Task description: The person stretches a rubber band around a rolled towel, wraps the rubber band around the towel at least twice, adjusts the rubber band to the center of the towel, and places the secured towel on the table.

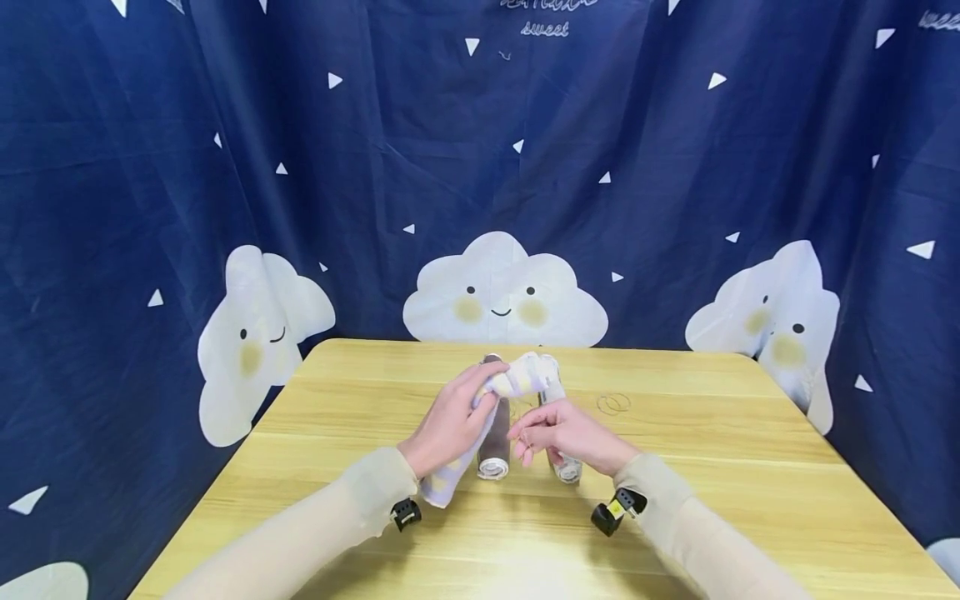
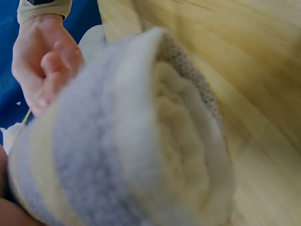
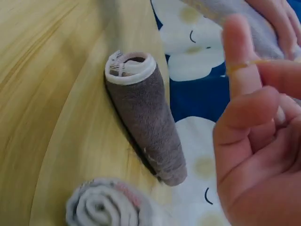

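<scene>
While the head view shows the left hand (image 1: 450,421) gripping a rolled striped towel (image 1: 517,379) above the worktop (image 1: 712,467), the right hand (image 1: 570,433) pinches a thin rubber band (image 1: 525,433) beside it, with a brown towel roll (image 1: 495,442) lying below. From the left wrist, the striped roll fills the view, its spiral end facing the camera. From the right wrist, curled fingers (image 3: 244,117) hold the band, the brown roll lying on the wood.
</scene>
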